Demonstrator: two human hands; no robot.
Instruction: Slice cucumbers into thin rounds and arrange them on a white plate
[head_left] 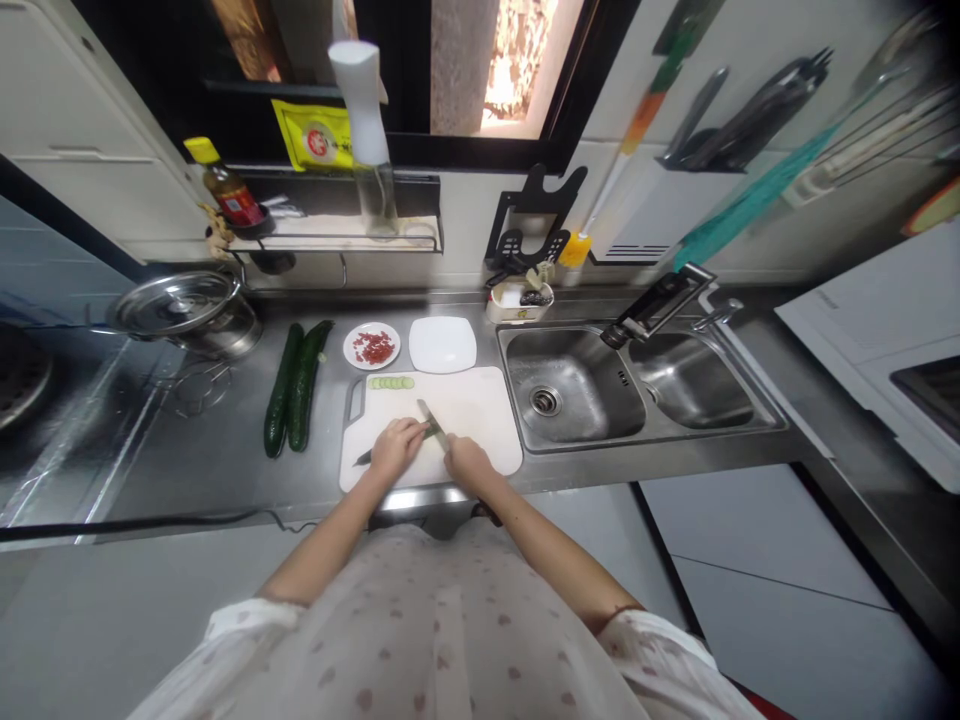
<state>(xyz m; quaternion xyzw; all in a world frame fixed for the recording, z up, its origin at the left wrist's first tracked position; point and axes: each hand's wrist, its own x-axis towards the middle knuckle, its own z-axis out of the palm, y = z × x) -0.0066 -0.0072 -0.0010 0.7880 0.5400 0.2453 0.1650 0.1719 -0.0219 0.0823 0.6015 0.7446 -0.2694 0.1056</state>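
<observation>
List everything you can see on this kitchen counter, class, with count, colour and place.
board: one, white, counter centre
slices: one row, pale green, board's far edge
cucumbers: two, dark green, left of board
dish: one, white, holding red bits, behind board
plate: one, white, beside dish
pot: one, steel, lidded, far left
sink: one, steel, two bowls, right of board
tap: one, dark, over sink
bottle: one, yellow cap, shelf
knife: one, grey blade, above board
cut cucumber: one, dark green, on board
left hand: on cut cucumber
right hand: grips knife
</observation>
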